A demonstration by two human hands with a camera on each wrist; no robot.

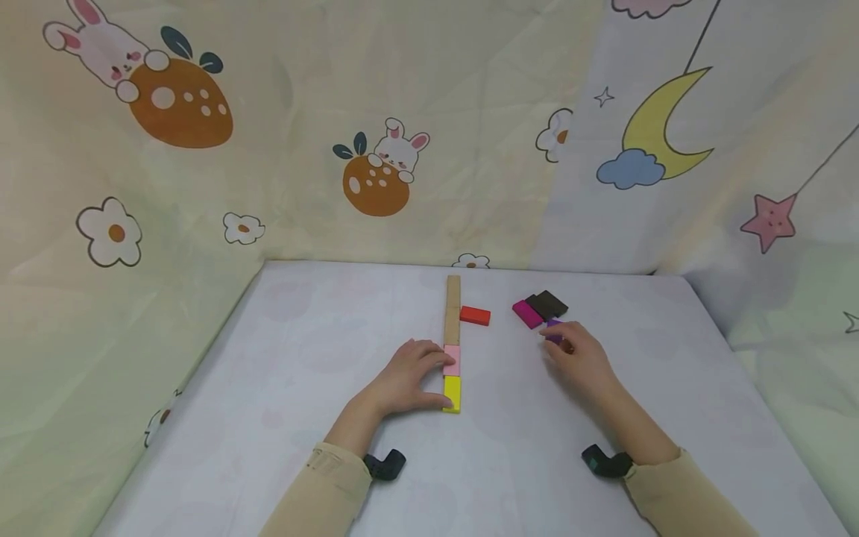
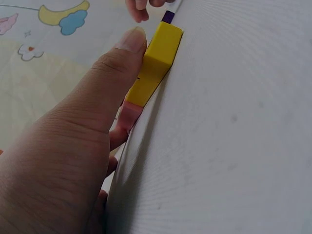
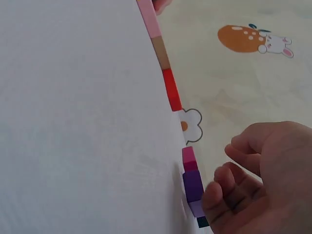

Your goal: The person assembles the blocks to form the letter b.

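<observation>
Row (image 1: 452, 334) touched by the wide-spread left hand (image 1: 406, 380), I cannot tell whether the right hand (image 1: 585, 358) grips the purple block (image 3: 193, 185) right of the row, but advise pinching squarely.

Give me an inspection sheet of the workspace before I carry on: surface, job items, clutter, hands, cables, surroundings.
Surface: white tabletop with a faint pattern.
Job's things: tan blocks, a pink block and a yellow block form a line, yellow nearest the person; a red block sits beside the tan part; to the right are a magenta block, dark blocks and a purple block.
Clutter: nothing seen.
Hands: left hand has its thumb at the yellow block and a finger at the pink; right hand is by the purple block, contact unclear.
Cables: nothing seen.
Surroundings: fabric backdrop printed with bunnies, flowers, a moon and a star.
</observation>
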